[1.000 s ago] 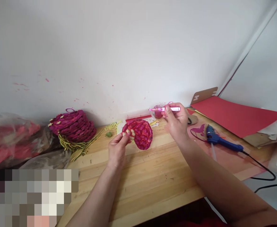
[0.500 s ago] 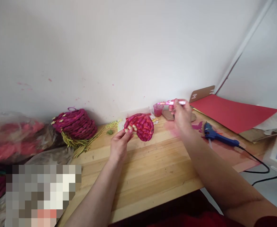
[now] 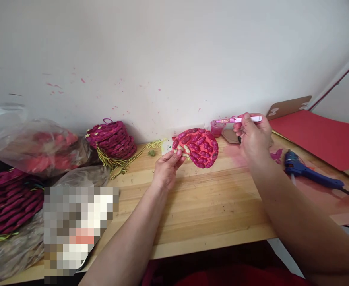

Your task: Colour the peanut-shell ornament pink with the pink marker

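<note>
My left hand (image 3: 170,167) pinches the left edge of a red disc (image 3: 196,147) studded with oval, peanut-like lumps. Most lumps are coated magenta; a few by my thumb are pale cream. The disc is held up off the table, its studded face towards me. In my right hand (image 3: 253,135) is a paintbrush (image 3: 237,119) with a white handle and a pink-stained front part, held nearly level. Its tip points left, at the rim of a clear cup (image 3: 218,129) of pink paint; whether it touches the cup, I cannot tell.
A blue glue gun (image 3: 311,174) with its cord lies right, near red card (image 3: 314,137). Left are a magenta braided basket (image 3: 113,139) with yellow-green yarn and plastic bags (image 3: 43,147). Pink-stained paper covers part of the wooden table (image 3: 207,210).
The view has turned left, so everything sits further right in it. The disc now faces me more squarely. The brush stays in my right hand by the cup.
</note>
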`<state>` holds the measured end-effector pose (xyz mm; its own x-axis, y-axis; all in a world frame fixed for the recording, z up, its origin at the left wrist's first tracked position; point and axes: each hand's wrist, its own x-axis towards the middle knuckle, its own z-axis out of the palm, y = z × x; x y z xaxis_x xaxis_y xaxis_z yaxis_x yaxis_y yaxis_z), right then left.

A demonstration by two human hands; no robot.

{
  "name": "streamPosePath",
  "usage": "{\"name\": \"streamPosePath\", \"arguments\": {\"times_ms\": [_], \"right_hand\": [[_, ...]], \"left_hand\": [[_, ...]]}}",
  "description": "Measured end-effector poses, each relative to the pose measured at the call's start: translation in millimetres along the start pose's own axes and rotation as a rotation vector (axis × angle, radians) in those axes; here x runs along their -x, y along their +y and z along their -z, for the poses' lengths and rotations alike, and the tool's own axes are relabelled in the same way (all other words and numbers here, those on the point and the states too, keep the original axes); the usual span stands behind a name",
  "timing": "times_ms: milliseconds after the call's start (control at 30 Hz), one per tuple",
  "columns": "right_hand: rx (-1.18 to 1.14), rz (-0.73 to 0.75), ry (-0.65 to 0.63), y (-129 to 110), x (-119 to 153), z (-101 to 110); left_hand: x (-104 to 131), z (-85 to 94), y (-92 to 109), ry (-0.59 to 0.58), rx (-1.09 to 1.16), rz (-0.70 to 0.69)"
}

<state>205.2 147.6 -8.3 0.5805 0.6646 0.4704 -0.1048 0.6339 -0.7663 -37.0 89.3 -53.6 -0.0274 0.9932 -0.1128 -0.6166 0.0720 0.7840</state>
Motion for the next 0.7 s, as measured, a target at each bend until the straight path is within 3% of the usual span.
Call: {"name": "streamPosePath", "arguments": {"times_ms": [333, 700], "right_hand": [[0.042, -0.022, 0.010, -0.9, -1.6, 0.0], [0.108, -0.010, -0.006, 2.2, -2.9, 2.5]], "left_hand": [[0.9, 1.7, 0.3, -0.070, -0.014, 0.034], [7.0, -6.5, 4.7, 0.003, 0.001, 0.091]]}}
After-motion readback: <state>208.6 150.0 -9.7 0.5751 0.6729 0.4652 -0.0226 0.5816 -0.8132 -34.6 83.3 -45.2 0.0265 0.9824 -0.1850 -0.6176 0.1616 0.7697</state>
